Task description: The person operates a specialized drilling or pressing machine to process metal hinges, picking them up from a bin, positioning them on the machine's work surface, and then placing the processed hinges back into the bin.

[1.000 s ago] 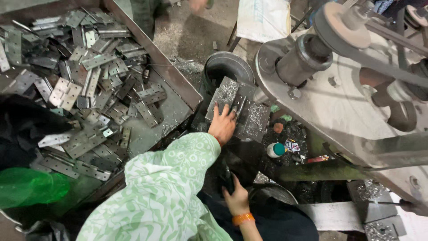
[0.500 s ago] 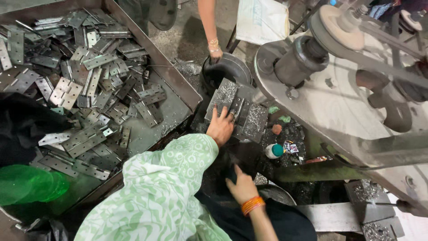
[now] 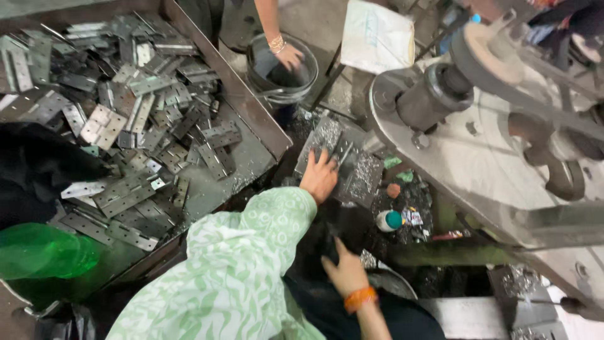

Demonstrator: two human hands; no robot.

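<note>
- Grip of the left hand (image 3: 319,178): fingers spread flat on a grey metal plate (image 3: 343,160) beside the machine (image 3: 503,138), pinching nothing.
- Grip of the right hand (image 3: 343,272), with an orange bangle: fingers loosely spread, empty, hovering above a dark round pan (image 3: 393,283).
- Step in hand, by judgement: gathering small metal bits lying on the plate.
- Next move calls for curling the fingers to scoop.
- Tray (image 3: 251,101) of flat hinge plates (image 3: 126,189) lies to the left; another person's hand (image 3: 288,56) reaches into a bucket (image 3: 264,85).
</note>
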